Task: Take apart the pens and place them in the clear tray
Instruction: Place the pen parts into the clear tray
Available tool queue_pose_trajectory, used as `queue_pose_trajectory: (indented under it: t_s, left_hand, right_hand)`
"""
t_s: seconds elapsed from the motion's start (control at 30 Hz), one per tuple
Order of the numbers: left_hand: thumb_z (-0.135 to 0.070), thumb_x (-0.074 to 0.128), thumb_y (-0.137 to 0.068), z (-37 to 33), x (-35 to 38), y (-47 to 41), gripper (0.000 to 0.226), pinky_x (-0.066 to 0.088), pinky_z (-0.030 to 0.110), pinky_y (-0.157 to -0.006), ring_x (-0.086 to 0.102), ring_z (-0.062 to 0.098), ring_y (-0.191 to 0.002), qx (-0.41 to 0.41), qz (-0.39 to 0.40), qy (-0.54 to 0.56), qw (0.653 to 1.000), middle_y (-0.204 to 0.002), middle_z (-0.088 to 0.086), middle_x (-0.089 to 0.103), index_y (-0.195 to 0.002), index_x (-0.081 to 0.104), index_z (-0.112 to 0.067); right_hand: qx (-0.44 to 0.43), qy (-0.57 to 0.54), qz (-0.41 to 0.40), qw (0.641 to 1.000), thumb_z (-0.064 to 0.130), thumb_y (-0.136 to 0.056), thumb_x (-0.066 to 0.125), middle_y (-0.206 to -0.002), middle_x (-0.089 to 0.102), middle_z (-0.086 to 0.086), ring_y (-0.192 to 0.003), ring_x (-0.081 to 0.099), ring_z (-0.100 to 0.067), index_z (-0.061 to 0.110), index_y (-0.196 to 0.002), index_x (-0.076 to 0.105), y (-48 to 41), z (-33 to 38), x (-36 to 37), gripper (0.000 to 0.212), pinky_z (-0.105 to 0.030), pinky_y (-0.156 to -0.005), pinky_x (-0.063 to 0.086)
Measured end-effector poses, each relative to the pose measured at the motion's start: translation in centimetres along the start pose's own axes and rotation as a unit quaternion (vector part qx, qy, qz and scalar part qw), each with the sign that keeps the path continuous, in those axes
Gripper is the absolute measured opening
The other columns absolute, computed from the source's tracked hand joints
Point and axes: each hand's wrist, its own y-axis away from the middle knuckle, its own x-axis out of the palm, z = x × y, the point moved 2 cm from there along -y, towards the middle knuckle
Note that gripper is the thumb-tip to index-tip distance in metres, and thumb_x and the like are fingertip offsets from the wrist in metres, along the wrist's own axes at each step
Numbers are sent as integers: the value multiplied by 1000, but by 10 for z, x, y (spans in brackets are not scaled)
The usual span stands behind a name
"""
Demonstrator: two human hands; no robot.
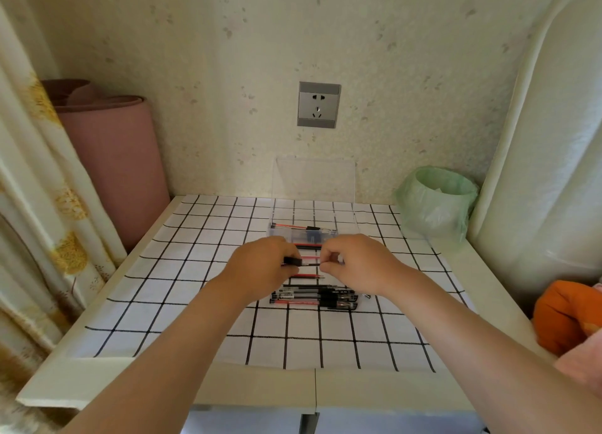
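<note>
Tugging too hard looked like the main risk: over the checked cloth (195, 303), with the clear tray (345, 225) just beyond the fingers and the pile of pens (316, 298) just on their near side, a sudden release could flick a part away or scatter the pile. The left hand (260, 267) had its fingers curled round a black pen section (292, 261), and the right hand (355, 264) pinched the thin refill (311, 264) poking from it. Both pieces sat between the two sets of fingertips, short of the tray.
</note>
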Motion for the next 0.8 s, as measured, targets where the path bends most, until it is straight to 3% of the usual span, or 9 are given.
queue_pose_trajectory:
  t_s: [0.2,0.33,0.57,0.8]
  left_hand:
    - [-38,58,-92,4,9,-2,18,45,27,-67,61,13,-85,-52,34,-66,996,-95,-8,66,-107,68,-33]
    - [-35,56,-94,1,13,-6,19,45,26,-66,63,15,-85,-60,68,-105,990,-92,-6,68,-107,69,-34]
    - [-32,54,-95,-8,19,-11,20,44,25,-65,64,15,-82,-45,62,-153,985,-92,-6,68,-108,69,-32]
    - [-32,55,-93,-4,22,-11,21,40,23,-64,62,13,-82,-40,28,-129,990,-93,-7,67,-110,68,-32]
  right_hand:
    - [17,32,20,999,39,-85,69,-88,65,15,-83,59,-6,33,-90,67,0,-7,1,8,-26,-68,45]
    - [50,47,31,997,35,-85,70,-88,61,15,-83,58,-7,32,-91,70,1,-20,1,7,-23,-62,38]
    - [58,83,64,993,33,-87,67,-100,68,13,-93,62,-10,29,-104,72,8,-25,6,18,-26,-78,48]
    - [18,120,66,990,34,-90,64,-100,71,12,-92,64,-12,31,-104,73,7,-24,12,17,-27,-76,48]
